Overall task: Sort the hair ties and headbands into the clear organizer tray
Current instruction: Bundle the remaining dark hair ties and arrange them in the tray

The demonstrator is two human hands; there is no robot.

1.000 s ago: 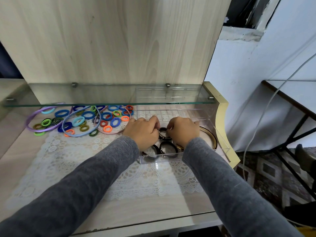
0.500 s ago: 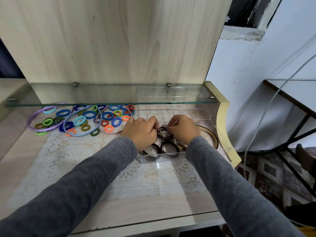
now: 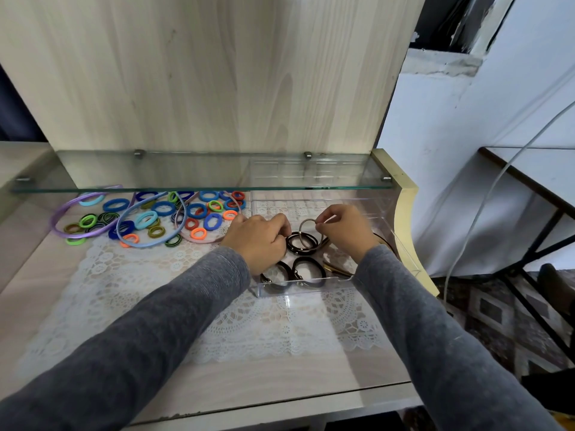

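The clear organizer tray (image 3: 311, 286) sits on the lace mat at the right, under a glass shelf. Several dark hair ties (image 3: 308, 270) lie in its front part. My right hand (image 3: 347, 228) pinches a thin grey hair tie (image 3: 306, 233) and holds it up over a black tie (image 3: 298, 244) in the tray. My left hand (image 3: 258, 237) rests curled at the tray's left side, its fingertips at the black tie; what it holds is hidden. A heap of coloured hair ties (image 3: 174, 214) and thin headbands (image 3: 90, 231) lies to the left.
A glass shelf (image 3: 199, 174) hangs low over the back of the desk, above the heap and the tray's rear. A wooden back panel stands behind. The desk's cream edge (image 3: 407, 213) runs right of the tray. A white cable (image 3: 485, 209) hangs at the right.
My right hand has lifted the thin grey tie up and away from the left hand. The hands have moved slightly apart over the tray.
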